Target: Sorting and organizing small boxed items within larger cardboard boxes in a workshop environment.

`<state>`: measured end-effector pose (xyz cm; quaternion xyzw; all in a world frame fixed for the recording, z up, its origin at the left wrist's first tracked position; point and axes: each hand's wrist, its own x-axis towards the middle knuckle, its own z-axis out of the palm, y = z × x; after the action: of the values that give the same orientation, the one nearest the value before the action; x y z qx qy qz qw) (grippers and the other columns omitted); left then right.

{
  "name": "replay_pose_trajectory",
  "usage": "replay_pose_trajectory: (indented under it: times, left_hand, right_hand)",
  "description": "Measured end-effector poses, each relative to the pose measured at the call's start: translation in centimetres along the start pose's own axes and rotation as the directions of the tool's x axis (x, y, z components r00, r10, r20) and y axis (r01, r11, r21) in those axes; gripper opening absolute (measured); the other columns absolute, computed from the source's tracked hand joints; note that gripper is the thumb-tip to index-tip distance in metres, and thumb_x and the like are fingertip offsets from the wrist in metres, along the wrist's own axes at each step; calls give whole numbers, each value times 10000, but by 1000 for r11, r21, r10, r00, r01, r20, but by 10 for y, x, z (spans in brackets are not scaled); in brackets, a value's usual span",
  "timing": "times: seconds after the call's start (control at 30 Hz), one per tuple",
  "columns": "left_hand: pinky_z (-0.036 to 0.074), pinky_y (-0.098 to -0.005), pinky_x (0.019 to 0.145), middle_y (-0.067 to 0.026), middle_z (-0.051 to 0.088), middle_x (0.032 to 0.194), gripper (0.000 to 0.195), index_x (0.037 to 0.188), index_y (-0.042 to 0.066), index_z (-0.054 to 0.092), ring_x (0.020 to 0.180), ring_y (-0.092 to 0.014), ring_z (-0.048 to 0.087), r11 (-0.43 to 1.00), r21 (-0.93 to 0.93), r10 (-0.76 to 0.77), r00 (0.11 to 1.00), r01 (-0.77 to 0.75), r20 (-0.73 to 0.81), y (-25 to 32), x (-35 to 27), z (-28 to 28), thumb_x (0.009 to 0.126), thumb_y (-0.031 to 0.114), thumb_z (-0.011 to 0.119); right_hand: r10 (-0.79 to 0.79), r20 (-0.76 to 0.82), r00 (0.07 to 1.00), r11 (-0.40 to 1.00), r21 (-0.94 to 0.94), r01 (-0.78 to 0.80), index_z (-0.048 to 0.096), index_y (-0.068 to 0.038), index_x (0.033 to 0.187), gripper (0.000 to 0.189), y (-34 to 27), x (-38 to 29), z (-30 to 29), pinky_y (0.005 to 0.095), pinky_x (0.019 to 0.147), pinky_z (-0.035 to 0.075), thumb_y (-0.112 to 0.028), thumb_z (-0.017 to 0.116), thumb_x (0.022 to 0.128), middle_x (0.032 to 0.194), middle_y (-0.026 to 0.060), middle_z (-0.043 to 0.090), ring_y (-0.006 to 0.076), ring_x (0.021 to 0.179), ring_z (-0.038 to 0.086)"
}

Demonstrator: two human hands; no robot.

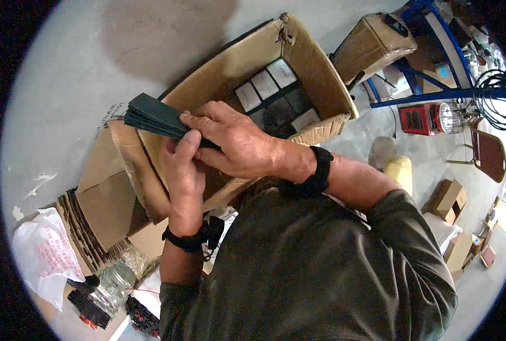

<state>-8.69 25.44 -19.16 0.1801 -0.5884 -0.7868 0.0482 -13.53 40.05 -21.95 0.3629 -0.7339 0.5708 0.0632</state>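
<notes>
Both my hands hold a stack of thin, dark, flat rectangular pieces (pixel 155 113), slightly fanned at its far left end. My left hand (pixel 184 164) grips it from below, with the thumb at the side of the stack. Over the stack's near end lies my right hand (pixel 236 143), its fingers resting on the top piece. Beneath my hands stands an open cardboard box (pixel 317 72). Inside it, small blocks sit in rows, some with pale tops (pixel 265 84) and others dark (pixel 295 100). The material of the pieces cannot be told.
Folded cardboard sheets (pixel 103 209) lean at the lower left, near a white plastic bag (pixel 48 251). A taped carton (pixel 372 42) stands beyond the box, beside a blue metal frame (pixel 432 93). A red heater (pixel 419 119), a chair (pixel 489 149) and a small open carton (pixel 447 200) are at the right.
</notes>
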Motion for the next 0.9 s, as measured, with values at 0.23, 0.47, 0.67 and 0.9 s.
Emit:
replay_pose_trajectory:
  times: [0.23, 0.47, 0.67, 0.9]
  left_hand:
    - [511, -310, 882, -49, 655, 1057, 487, 1194, -15, 619, 929, -147, 628, 973, 221, -74, 997, 70, 12, 5, 17, 45, 757, 120, 789]
    - [509, -341, 920, -112, 704, 1038, 629, 1186, -54, 649, 968, -203, 670, 772, 636, -235, 923, -14, 306, -19, 78, 35, 660, 241, 827]
    - [518, -382, 942, -270, 689, 1131, 775, 1208, -58, 646, 1053, -382, 675, 349, 879, -278, 859, -326, 429, -61, 110, 48, 586, 375, 809]
    - [554, -473, 847, -253, 697, 1039, 634, 1107, -5, 680, 953, -409, 684, -1, 869, -465, 770, -495, 437, -123, 144, 34, 622, 381, 813]
  right_hand:
    - [40, 202, 978, 977, 197, -81, 401, 49, 1474, 731, 34, -15, -59, 440, 1022, 452, -228, 730, 883, 1330, 258, 508, 398, 1215, 534]
    - [214, -49, 976, 955, -200, -220, 666, -51, 1183, 298, 66, -47, -177, 422, 897, 524, -122, 668, 894, 1076, 169, 680, 367, 1012, 653]
    - [152, 203, 967, 849, -528, -23, 682, -27, 1148, 287, 95, -81, -181, 471, 1075, 422, -71, 664, 865, 1188, 153, 668, 366, 1259, 542]
    - [178, 152, 972, 894, -437, -96, 707, -46, 1045, 208, 100, -86, -174, 478, 1078, 411, 4, 648, 851, 1143, 123, 685, 361, 1300, 504]
